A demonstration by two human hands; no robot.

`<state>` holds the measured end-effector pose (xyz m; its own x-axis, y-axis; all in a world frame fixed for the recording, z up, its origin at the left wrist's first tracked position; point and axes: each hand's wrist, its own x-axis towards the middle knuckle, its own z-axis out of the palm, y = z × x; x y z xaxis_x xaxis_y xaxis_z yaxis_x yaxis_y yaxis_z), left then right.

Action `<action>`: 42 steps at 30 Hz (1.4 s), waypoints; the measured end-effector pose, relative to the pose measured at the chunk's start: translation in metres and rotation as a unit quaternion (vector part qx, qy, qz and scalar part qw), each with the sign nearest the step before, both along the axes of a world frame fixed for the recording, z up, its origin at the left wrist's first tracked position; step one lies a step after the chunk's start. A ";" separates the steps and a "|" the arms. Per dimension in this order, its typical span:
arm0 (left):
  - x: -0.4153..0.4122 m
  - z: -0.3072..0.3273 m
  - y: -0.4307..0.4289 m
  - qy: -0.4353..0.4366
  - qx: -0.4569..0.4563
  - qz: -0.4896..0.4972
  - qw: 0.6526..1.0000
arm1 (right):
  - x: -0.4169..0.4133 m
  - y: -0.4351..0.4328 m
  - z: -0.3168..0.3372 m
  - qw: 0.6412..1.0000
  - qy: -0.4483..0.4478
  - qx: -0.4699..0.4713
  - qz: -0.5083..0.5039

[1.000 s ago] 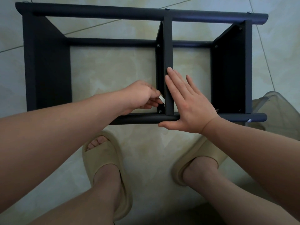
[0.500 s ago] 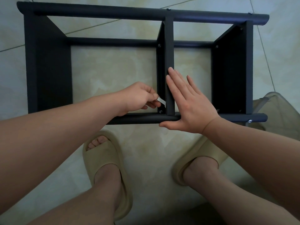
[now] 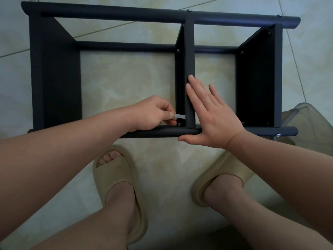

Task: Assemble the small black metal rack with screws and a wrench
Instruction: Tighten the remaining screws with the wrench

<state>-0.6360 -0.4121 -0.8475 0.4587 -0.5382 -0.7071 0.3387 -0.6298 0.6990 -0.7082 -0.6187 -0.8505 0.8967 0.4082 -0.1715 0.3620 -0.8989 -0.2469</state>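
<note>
In the head view, the risk sits at the near foot of the middle divider [image 3: 190, 65], where the left hand [image 3: 153, 114] pinches a small flat silvery wrench [image 3: 179, 116] between thumb and curled fingers, its free end just above a screw [image 3: 179, 124] at the joint with the near tube [image 3: 158, 133]. The corner looks cramped, boxed in by divider and tube, so the wrench probably has little room to swing. A short, thin tool held only by a pinch could ride off the screw head and round it, or drop to the tiled floor [image 3: 126, 78]. Whether the wrench is seated on the screw cannot be told from here. The right hand [image 3: 210, 116] lies flat with straight fingers along the divider's right face, thumb against the near tube, bracing and holding nothing. If that brace eases while the screw is turned, the divider could tilt and the screw might bind or go in crooked. The rack [image 3: 108, 15] lies on the floor just ahead of the person's 2 beige slippers [image 3: 117, 170], its open frame facing up. It is matte black: 2 long round tubes near and far, a lower tube behind, and 3 flat panels across them, at left, middle and right. Small screw heads show at several joints, and it looks largely put together. A translucent container [image 3: 310, 123] stands by its right end.
</note>
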 end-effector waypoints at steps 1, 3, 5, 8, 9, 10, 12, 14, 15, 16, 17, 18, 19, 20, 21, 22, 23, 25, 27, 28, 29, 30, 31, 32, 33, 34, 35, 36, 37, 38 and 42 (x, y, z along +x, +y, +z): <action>0.000 0.000 0.000 -0.006 -0.001 -0.007 1.000 | 0.000 0.000 0.000 1.000 0.000 0.000 0.000; -0.001 0.000 0.001 -0.016 -0.002 -0.018 1.000 | 0.000 0.000 0.000 1.000 -0.001 0.000 0.000; -0.002 0.000 0.001 -0.025 0.000 -0.029 0.999 | 0.000 0.001 0.000 1.000 -0.003 0.002 -0.001; -0.002 0.000 0.000 -0.042 0.012 -0.057 0.997 | 0.000 0.001 0.001 1.000 0.001 -0.001 -0.001; -0.002 -0.001 -0.001 -0.042 0.015 -0.065 0.997 | 0.000 0.001 0.001 1.000 0.002 -0.003 -0.001; -0.002 -0.001 -0.001 -0.039 0.015 -0.070 0.997 | 0.000 0.001 0.001 1.000 0.002 -0.004 -0.001; -0.003 -0.001 0.000 -0.033 0.015 -0.076 0.996 | 0.000 0.001 0.001 1.000 0.000 -0.005 -0.002; -0.003 -0.001 0.000 -0.028 0.017 -0.081 0.996 | -0.001 0.001 0.001 1.000 0.000 -0.004 -0.003; -0.003 -0.001 -0.001 -0.027 0.019 -0.084 0.996 | -0.001 0.001 0.001 1.000 -0.001 -0.003 -0.003; -0.003 -0.001 -0.001 -0.027 0.021 -0.086 0.996 | -0.001 0.001 0.001 1.000 -0.001 -0.002 -0.002; -0.003 -0.001 -0.002 -0.027 0.023 -0.087 0.996 | -0.001 0.001 0.000 1.000 -0.001 -0.002 -0.001; -0.003 -0.002 -0.002 -0.025 0.026 -0.085 0.996 | -0.001 0.000 0.000 1.000 -0.001 -0.003 0.000; -0.003 -0.002 -0.002 -0.024 0.031 -0.081 0.996 | -0.001 0.000 0.000 1.000 -0.001 -0.004 0.001; -0.002 -0.002 -0.001 -0.023 0.040 -0.079 0.996 | -0.001 0.000 -0.001 1.000 0.001 -0.004 0.001; -0.002 -0.001 -0.001 -0.025 0.051 -0.080 0.995 | -0.001 0.000 0.000 1.000 0.003 -0.004 0.002; 0.000 0.000 0.000 -0.030 0.067 -0.085 0.994 | -0.001 0.001 0.000 1.000 0.008 -0.003 0.003; 0.002 0.001 0.002 -0.039 0.085 -0.092 0.991 | 0.000 0.001 0.002 1.000 0.017 -0.005 0.005; 0.007 0.006 0.007 -0.063 0.123 -0.098 0.985 | 0.001 0.001 0.007 0.999 0.045 -0.014 0.007; 0.015 0.012 0.013 -0.097 0.151 -0.077 0.981 | 0.002 0.003 0.015 0.996 0.084 -0.018 -0.006; 0.020 0.016 0.017 -0.116 0.160 -0.063 0.978 | 0.003 0.004 0.020 0.994 0.105 -0.013 -0.016; 0.027 0.021 0.019 -0.137 0.168 -0.053 0.975 | 0.005 0.006 0.026 0.991 0.128 -0.003 -0.028; 0.033 0.027 0.022 -0.161 0.175 -0.045 0.970 | 0.009 0.007 0.034 0.988 0.150 0.011 -0.039; 0.042 0.033 0.022 -0.192 0.178 -0.040 0.964 | 0.016 0.006 0.042 0.984 0.165 0.026 -0.053; 0.052 0.039 0.022 -0.228 0.179 -0.035 0.956 | 0.025 0.004 0.051 0.983 0.167 0.041 -0.070; 0.063 0.045 0.020 -0.267 0.182 -0.029 0.946 | 0.037 0.000 0.060 0.982 0.156 0.055 -0.090; 0.076 0.051 0.017 -0.305 0.185 -0.022 0.934 | 0.052 -0.006 0.067 0.982 0.138 0.066 -0.112; 0.090 0.056 0.013 -0.339 0.188 -0.019 0.922 | 0.070 -0.012 0.073 0.980 0.121 0.075 -0.136; 0.104 0.061 0.008 -0.369 0.191 -0.018 0.909 | 0.089 -0.017 0.078 0.978 0.108 0.080 -0.157; 0.119 0.064 0.002 -0.396 0.195 -0.017 0.897 | 0.108 -0.023 0.080 0.977 0.097 0.078 -0.173; 0.133 0.066 -0.005 -0.418 0.201 -0.013 0.886 | 0.128 -0.027 0.081 0.977 0.085 0.070 -0.182; 0.174 0.053 -0.026 -0.426 0.243 -0.003 0.871 | 0.190 -0.039 0.063 0.975 0.110 -0.046 -0.186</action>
<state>-0.4616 -0.4383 -0.7946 0.9267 -0.2749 -0.2561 -0.1781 -0.9216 0.3448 -0.5179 -0.6578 -0.7876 0.9175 0.0343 -0.3964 -0.0467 -0.9801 -0.1929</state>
